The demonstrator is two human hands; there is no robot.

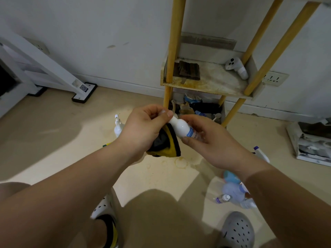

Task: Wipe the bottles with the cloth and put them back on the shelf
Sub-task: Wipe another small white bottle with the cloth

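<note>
1. White plastic bottle (182,128) is held in the air between both hands, in front of the lower tier of the shelf (206,86). It is tilted, with its cap end toward the left hand.
2. Left hand (143,127): thumb and fingertips pinch the cap end of the bottle. The yellow-and-black cloth (166,145) is trapped under the palm and hangs below it, touching the bottle's side. Judgement: this hold steadies the neck and keeps the cloth against the body.
3. Right hand (206,140): fingers curl round the labelled lower half of the bottle. Judgement: this grip allows the bottle to be turned against the cloth. Wiping appears to be the step in hand, and the return to the shelf is not yet done.
4. Shelf: yellow posts and stained white boards. The middle board carries a white controller (236,68) near its back right corner and a dark folded item (188,70) near its left edge. The lower tier holds clutter too dim to identify.
5. Floor (53,131): beige, with ring stains (180,161) below the hands. A pump bottle (118,126) stands behind the left hand. A spray bottle (259,153) and a cluster of bottles (232,192) sit to the right, probably awaiting wiping.
6. Room: white wall, with a wall socket (274,78) just beside the shelf's right edge.
</note>
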